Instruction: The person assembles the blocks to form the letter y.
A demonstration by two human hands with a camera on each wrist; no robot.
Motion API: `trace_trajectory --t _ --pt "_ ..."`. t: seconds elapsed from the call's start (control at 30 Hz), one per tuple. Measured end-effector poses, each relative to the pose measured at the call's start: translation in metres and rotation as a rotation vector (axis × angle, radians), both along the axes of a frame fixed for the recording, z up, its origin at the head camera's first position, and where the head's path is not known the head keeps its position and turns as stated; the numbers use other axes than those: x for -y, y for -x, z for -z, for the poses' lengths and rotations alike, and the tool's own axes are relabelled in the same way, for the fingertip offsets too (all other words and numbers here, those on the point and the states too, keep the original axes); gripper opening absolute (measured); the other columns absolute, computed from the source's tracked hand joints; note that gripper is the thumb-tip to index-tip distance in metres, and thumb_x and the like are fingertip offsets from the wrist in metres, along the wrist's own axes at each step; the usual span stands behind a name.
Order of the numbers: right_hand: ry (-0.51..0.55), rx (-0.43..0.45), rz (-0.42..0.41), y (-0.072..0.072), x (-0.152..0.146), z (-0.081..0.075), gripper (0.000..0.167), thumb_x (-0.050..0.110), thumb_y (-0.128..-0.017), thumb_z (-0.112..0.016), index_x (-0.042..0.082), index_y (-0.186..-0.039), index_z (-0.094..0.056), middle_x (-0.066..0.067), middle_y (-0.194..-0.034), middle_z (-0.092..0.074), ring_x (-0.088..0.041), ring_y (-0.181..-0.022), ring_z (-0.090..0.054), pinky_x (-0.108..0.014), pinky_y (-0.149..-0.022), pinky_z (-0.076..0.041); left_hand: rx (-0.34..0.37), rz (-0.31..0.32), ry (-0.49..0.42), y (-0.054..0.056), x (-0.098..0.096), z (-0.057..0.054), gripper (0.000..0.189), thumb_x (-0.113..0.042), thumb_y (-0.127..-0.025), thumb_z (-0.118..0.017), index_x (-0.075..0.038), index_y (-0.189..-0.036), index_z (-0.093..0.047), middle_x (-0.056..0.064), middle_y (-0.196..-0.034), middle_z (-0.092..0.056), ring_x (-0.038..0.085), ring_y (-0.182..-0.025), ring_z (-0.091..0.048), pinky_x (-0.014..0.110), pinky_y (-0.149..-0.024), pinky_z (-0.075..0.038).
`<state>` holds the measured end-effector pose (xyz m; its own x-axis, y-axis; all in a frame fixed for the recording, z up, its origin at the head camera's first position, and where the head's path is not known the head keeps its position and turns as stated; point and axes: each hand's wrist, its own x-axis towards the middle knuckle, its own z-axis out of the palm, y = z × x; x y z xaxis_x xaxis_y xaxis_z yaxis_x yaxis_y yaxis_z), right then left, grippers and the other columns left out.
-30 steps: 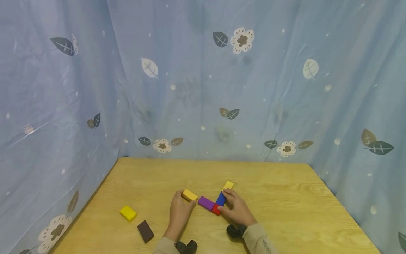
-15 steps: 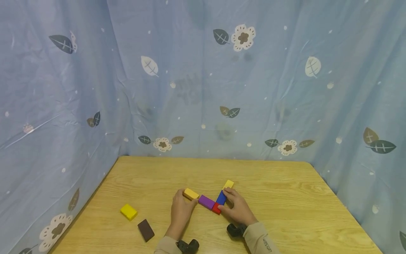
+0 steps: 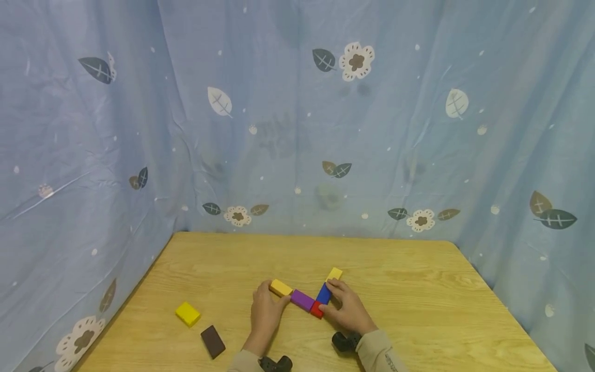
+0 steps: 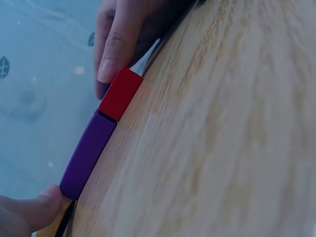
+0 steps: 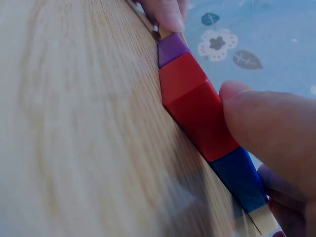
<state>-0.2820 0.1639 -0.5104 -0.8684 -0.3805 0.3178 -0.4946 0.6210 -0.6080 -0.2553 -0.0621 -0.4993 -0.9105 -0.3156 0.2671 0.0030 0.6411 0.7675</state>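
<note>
Table [image 3: 418, 289]: yellow-brown wood grain. Toward left edge: bright yellow block [image 3: 188, 314]; closer to near edge, dark brown block [image 3: 213, 341]. Midway between side edges: amber block [image 3: 281, 288], purple block [image 3: 302, 300], red block [image 3: 316, 309], blue block [image 3: 323, 293], pale yellow block [image 3: 334, 274]. Curtain [image 3: 288, 150] past far edge: light blue, white-flower and leaf print.

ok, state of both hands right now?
Left hand: closed, holding the orange-yellow block between thumb and fingers.
Right hand: closed, thumb on the red block, fingers at the blue block.
</note>
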Motion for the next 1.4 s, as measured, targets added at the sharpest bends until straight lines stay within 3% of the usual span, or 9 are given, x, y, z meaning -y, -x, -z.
trace_trajectory --t 0.2,0.33,0.43,0.57,0.73,1.0,1.17,1.27,1.4 --pt "0.003 -0.004 0.006 -0.003 0.0 0.004 0.068 0.043 -0.086 -0.067 -0.004 -0.133 -0.051 -0.017 -0.139 -0.048 -0.038 -0.128 -0.046 -0.052 -0.103 -0.042 0.003 0.003 0.035 -0.001 0.0 0.005 0.062 -0.028 -0.073 -0.081 0.002 -0.121 -0.055 0.014 -0.115 -0.061 0.028 -0.098 -0.054 0.043 -0.073 -0.053" --pt "0.012 -0.018 0.012 -0.004 -0.001 0.004 0.068 0.042 -0.085 -0.067 -0.003 -0.133 -0.051 -0.017 -0.138 -0.049 -0.038 -0.127 -0.047 -0.053 -0.102 -0.042 -0.007 0.011 0.055 0.0 -0.002 0.006 0.062 -0.03 -0.073 -0.08 0.001 -0.121 -0.055 0.015 -0.118 -0.061 0.03 -0.102 -0.054 0.046 -0.077 -0.053" --pt "0.009 -0.04 0.019 -0.004 -0.001 0.003 0.067 0.042 -0.085 -0.067 -0.003 -0.133 -0.052 -0.017 -0.138 -0.049 -0.038 -0.126 -0.047 -0.053 -0.102 -0.042 -0.022 0.023 0.059 0.0 -0.002 0.005 0.062 -0.028 -0.075 -0.079 0.003 -0.123 -0.055 0.019 -0.124 -0.059 0.038 -0.112 -0.053 0.052 -0.088 -0.05" --pt "-0.002 -0.05 0.025 -0.005 -0.002 0.006 0.067 0.043 -0.085 -0.068 -0.003 -0.132 -0.053 -0.016 -0.137 -0.05 -0.037 -0.126 -0.048 -0.052 -0.101 -0.043 -0.02 0.046 0.053 -0.003 -0.001 0.005 0.062 -0.027 -0.077 -0.077 0.005 -0.125 -0.053 0.024 -0.13 -0.055 0.05 -0.125 -0.043 0.062 -0.102 -0.037" --pt "0.006 -0.029 0.025 -0.009 -0.002 0.01 0.068 0.043 -0.085 -0.068 -0.003 -0.132 -0.053 -0.016 -0.137 -0.05 -0.038 -0.125 -0.048 -0.052 -0.1 -0.044 -0.001 0.063 0.049 -0.008 -0.001 0.008 0.061 -0.025 -0.079 -0.074 0.005 -0.128 -0.053 0.026 -0.133 -0.052 0.057 -0.127 -0.034 0.067 -0.102 -0.031" --pt "0.037 0.017 0.01 -0.017 0.001 0.02 0.068 0.043 -0.086 -0.067 -0.004 -0.133 -0.052 -0.017 -0.138 -0.048 -0.04 -0.127 -0.046 -0.055 -0.101 -0.042 -0.011 0.06 0.1 -0.013 0.001 0.013 0.06 -0.024 -0.078 -0.075 0.007 -0.124 -0.054 0.026 -0.129 -0.055 0.046 -0.124 -0.047 0.059 -0.109 -0.028" --pt "0.024 0.047 -0.008 -0.023 -0.001 0.028 0.067 0.046 -0.087 -0.064 -0.002 -0.133 -0.052 -0.017 -0.138 -0.048 -0.039 -0.126 -0.047 -0.054 -0.1 -0.043 0.007 0.04 0.09 -0.02 0.001 0.022 0.061 -0.024 -0.076 -0.077 0.007 -0.123 -0.055 0.028 -0.128 -0.055 0.049 -0.123 -0.046 0.063 -0.106 -0.03" --pt "0.01 0.025 -0.01 -0.017 -0.004 0.023 0.067 0.046 -0.087 -0.064 -0.001 -0.133 -0.053 -0.016 -0.139 -0.048 -0.039 -0.127 -0.046 -0.053 -0.101 -0.043 -0.007 0.034 0.056 -0.016 -0.002 0.022 0.064 -0.026 -0.076 -0.077 0.008 -0.125 -0.053 0.028 -0.129 -0.054 0.051 -0.123 -0.044 0.065 -0.105 -0.029" --pt "0.018 -0.03 -0.009 -0.005 -0.007 0.011 0.065 0.043 -0.085 -0.067 0.0 -0.133 -0.053 -0.014 -0.139 -0.049 -0.039 -0.129 -0.044 -0.054 -0.102 -0.041 -0.056 0.045 0.014 -0.007 -0.005 0.015 0.069 -0.03 -0.078 -0.075 0.009 -0.129 -0.049 0.028 -0.133 -0.051 0.053 -0.126 -0.04 0.064 -0.106 -0.029"
